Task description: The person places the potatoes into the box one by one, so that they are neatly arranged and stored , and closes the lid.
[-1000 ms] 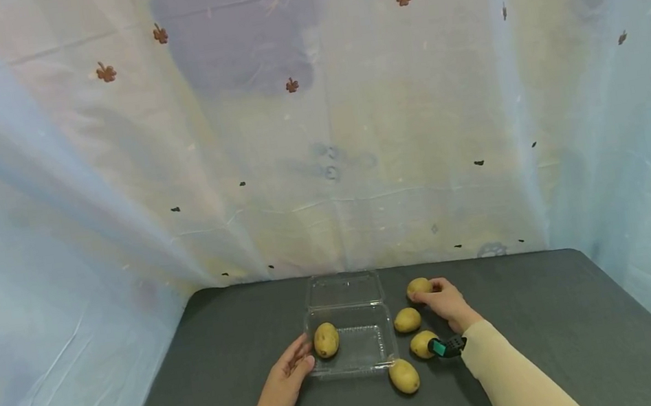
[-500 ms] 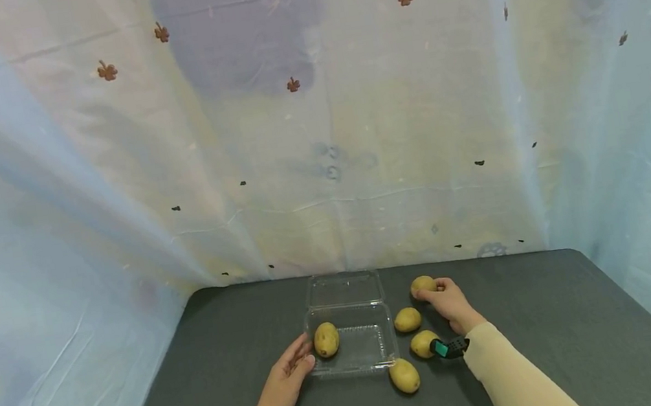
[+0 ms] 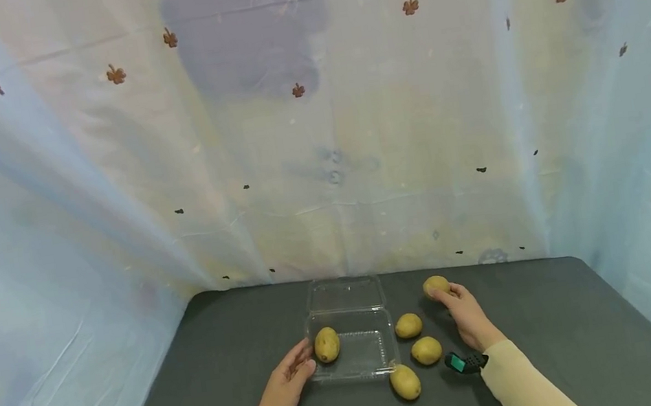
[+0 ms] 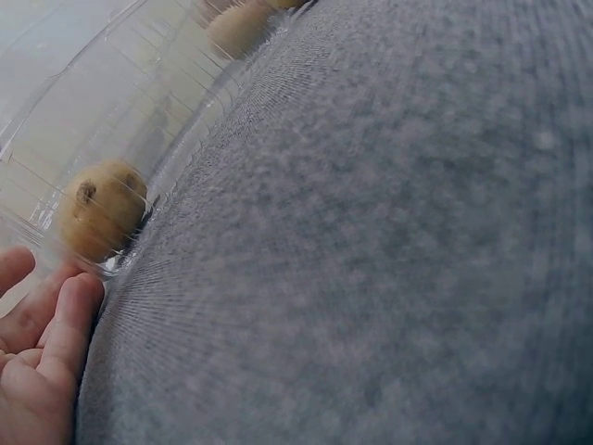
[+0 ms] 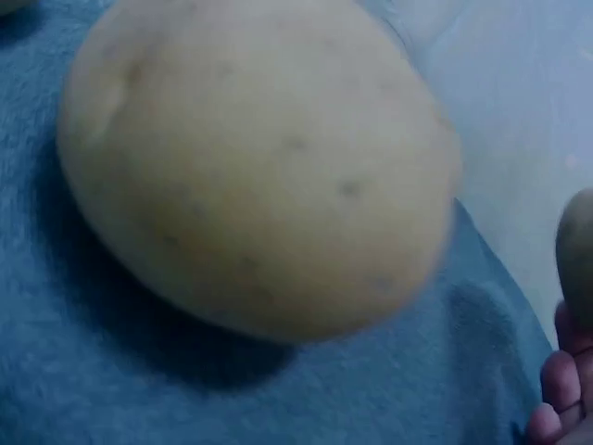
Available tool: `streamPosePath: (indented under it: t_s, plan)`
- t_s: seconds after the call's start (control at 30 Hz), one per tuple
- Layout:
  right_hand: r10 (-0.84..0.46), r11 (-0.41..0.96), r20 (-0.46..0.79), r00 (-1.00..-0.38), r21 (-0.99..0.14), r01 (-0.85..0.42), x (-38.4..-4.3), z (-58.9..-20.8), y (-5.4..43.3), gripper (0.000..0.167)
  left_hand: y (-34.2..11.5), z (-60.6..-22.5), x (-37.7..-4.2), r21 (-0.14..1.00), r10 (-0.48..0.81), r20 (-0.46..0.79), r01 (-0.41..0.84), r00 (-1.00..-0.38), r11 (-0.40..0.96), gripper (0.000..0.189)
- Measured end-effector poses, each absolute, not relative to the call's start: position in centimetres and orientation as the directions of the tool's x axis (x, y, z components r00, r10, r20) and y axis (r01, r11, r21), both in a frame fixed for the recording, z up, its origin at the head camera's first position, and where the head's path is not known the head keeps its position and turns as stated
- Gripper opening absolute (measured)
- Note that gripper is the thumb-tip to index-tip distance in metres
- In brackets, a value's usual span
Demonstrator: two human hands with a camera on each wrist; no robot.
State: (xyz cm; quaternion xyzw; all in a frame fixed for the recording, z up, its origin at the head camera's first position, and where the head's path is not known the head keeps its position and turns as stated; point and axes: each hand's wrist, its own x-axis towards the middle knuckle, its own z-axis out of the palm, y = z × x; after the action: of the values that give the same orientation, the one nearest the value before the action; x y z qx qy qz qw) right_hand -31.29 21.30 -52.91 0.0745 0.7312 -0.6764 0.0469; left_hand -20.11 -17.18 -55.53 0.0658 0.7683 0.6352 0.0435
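Observation:
At the back right of the table, my right hand (image 3: pixel 468 315) pinches a yellow potato (image 3: pixel 435 286) between thumb and fingers. That potato shows only partly at the right edge of the right wrist view, above several fingertips. A clear plastic clamshell container (image 3: pixel 361 354) lies with its lid (image 3: pixel 346 295) folded back, away from me. One potato (image 3: pixel 327 345) sits in its left part. My left hand (image 3: pixel 283 393) rests beside the container's left wall, its extended fingers (image 4: pixel 76 311) touching the plastic near the base.
Three loose potatoes lie to the container's right: one by the wall (image 3: pixel 408 326), a potato (image 3: pixel 426 350) nearer me, and a potato (image 3: pixel 405 382) at its front right corner. A dark grey cloth covers the table (image 3: pixel 228 355). Patterned curtains (image 3: pixel 388 118) enclose the back and sides.
My right hand has carried its potato a little to the right, away from the container. The left hand stays at the container's side. The head view has tilted slightly upward.

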Motion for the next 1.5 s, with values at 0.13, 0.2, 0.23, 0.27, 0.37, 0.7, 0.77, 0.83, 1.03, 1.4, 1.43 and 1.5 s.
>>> streamPosePath:
  t_s: [0.13, 0.2, 0.23, 0.27, 0.37, 0.7, 0.77, 0.83, 1.03, 1.4, 1.43, 1.5]
  plan:
    - [0.106, 0.061, -0.176, -0.979, -0.981, 0.183, -30.8, -52.4, 21.8, 0.090, -16.9, -55.6, -20.1, 0.983, 0.167, 0.015, 0.045, -0.986, 0.176, 0.061]
    - [0.135, 0.065, -0.174, -0.975, -0.981, 0.184, -30.6, -51.9, 21.8, 0.092, -16.9, -55.5, -20.0, 0.985, 0.170, 0.012, 0.041, -0.985, 0.170, 0.061]
    - [0.143, 0.072, -0.166, -0.976, -0.981, 0.178, -30.5, -51.7, 21.7, 0.092, -16.9, -55.5, -20.0, 0.984, 0.171, 0.011, 0.041, -0.985, 0.171, 0.061]
    - [0.143, 0.080, -0.155, -0.977, -0.983, 0.167, -30.4, -51.4, 21.6, 0.091, -16.9, -55.5, -20.1, 0.985, 0.170, 0.010, 0.039, -0.985, 0.168, 0.061]
    - [0.115, 0.137, -0.107, -0.988, -0.983, 0.122, -30.0, -50.5, 20.7, 0.087, -17.1, -55.3, -20.2, 0.985, 0.169, 0.008, 0.037, -0.986, 0.169, 0.060]
    - [-0.097, 0.253, 0.058, -0.994, -0.964, -0.080, -26.9, -47.4, 14.9, 0.067, -17.3, -55.0, -20.4, 0.985, 0.172, -0.011, 0.018, -0.985, 0.170, 0.061]
    - [-0.114, 0.254, 0.062, -0.992, -0.963, -0.090, -26.5, -47.2, 14.2, 0.065, -17.2, -55.1, -20.3, 0.986, 0.172, -0.012, 0.017, -0.985, 0.165, 0.061]
    - [-0.129, 0.252, 0.067, -0.989, -0.963, -0.098, -26.3, -47.0, 13.7, 0.064, -17.2, -55.1, -20.2, 0.987, 0.169, -0.011, 0.017, -0.985, 0.160, 0.061]
    - [-0.173, 0.256, 0.096, -0.980, -0.957, -0.139, -25.5, -46.8, 12.8, 0.060, -17.1, -55.1, -20.1, 0.989, 0.162, -0.011, 0.014, -0.987, 0.150, 0.061]
    - [-0.332, 0.458, 0.208, -0.920, -0.817, -0.350, -24.6, -48.1, 11.1, 0.053, -17.2, -55.2, -20.0, 0.988, 0.160, -0.005, 0.020, -0.987, 0.152, 0.061]
    - [-0.344, 0.466, 0.206, -0.916, -0.810, -0.357, -24.5, -48.1, 10.9, 0.053, -17.2, -55.3, -20.0, 0.988, 0.162, -0.003, 0.021, -0.987, 0.150, 0.060]
    - [-0.371, 0.471, 0.193, -0.908, -0.804, -0.363, -24.5, -48.3, 10.5, 0.052, -17.1, -55.3, -20.1, 0.988, 0.163, -0.002, 0.023, -0.987, 0.152, 0.061]
